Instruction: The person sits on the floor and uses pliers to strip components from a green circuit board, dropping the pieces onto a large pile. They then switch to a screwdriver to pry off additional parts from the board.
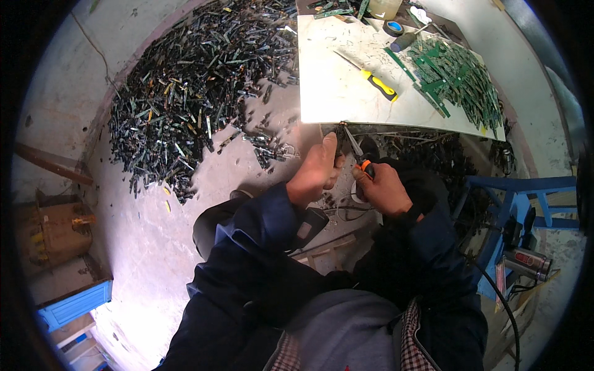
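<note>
My left hand (320,168) is closed around a small dark strip (340,137), held upright just off the near edge of the white board. My right hand (385,190) grips long-nose pliers (354,145) with orange and black handles. The pliers' jaws point up and left and meet the strip's upper end, where a small copper-coloured bit shows. Whether the jaws are clamped on it is too small to tell. On the white board (328,80), beyond both hands, lies a yellow and black screwdriver (380,86). Green circuit board strips (455,77) are heaped to its right.
A large heap of dark strips (185,93) covers the floor at left, with more (427,154) under the board. A tape roll (393,28) and a dark-handled screwdriver (405,41) lie at the back. Right of me stand a blue frame (520,184) and a metal cylinder (527,263).
</note>
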### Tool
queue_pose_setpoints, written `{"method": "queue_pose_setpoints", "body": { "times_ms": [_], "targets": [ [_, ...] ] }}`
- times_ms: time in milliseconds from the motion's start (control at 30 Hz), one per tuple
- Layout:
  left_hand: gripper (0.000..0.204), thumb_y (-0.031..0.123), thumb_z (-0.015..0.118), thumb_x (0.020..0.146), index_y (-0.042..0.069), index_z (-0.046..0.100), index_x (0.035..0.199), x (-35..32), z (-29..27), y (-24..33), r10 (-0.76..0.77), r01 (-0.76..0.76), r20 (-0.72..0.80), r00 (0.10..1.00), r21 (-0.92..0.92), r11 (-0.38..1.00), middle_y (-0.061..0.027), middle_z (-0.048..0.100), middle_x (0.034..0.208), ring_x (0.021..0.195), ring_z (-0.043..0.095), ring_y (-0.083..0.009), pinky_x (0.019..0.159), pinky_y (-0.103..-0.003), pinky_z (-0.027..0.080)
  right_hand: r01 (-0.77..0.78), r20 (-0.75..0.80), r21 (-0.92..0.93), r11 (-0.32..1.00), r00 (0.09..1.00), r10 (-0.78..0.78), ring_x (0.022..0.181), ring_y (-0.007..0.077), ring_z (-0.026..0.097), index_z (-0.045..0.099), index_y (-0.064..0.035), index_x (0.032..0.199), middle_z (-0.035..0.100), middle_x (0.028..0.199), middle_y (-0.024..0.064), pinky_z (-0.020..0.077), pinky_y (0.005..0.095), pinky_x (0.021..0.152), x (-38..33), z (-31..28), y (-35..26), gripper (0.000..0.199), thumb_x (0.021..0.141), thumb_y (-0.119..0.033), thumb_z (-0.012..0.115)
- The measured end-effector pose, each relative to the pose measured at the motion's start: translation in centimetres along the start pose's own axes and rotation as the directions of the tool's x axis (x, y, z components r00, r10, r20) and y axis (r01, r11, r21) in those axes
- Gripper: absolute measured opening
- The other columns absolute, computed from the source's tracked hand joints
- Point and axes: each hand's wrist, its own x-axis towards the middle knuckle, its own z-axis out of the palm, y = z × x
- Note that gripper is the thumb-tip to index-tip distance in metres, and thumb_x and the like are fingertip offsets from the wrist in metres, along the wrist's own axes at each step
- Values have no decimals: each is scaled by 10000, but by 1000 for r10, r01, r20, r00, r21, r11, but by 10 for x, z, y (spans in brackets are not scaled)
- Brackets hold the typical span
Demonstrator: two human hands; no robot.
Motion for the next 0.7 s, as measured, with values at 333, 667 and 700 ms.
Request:
{"method": "queue_pose_setpoints", "body": {
  "times_ms": [333, 667, 700],
  "targets": [
    [430, 525, 367, 959, 126, 477, 841, 5, -13, -8, -30, 43, 130, 991, -95, 995, 27, 415, 649, 464, 298, -64, 400, -236, 216, -137, 264, 300, 944, 963, 56, 521, 143, 560, 591, -9, 732, 608, 625, 58, 451, 299, 476, -18, -14, -14, 405, 928, -362, 557],
    [470, 545, 376, 950, 98, 519, 931, 5, -7, -7, -4, 4, 30, 1000, 11, 1000, 19, 434, 616, 439, 296, -70, 391, -251, 219, -247, 343, 551, 797, 938, 54, 496, 126, 566, 608, -4, 833, 630, 673, 68, 459, 258, 451, -15, -13, -13, 394, 938, -379, 544],
    [476, 546, 375, 949, 94, 526, 946, 5, -7, -8, -7, 7, 7, 1000, 9, 1000, 17, 442, 615, 437, 297, -69, 390, -251, 219, -250, 344, 565, 786, 938, 51, 495, 128, 569, 608, 0, 840, 633, 677, 71, 460, 259, 451, -14, -11, -12, 393, 935, -378, 550]
  ]
}}
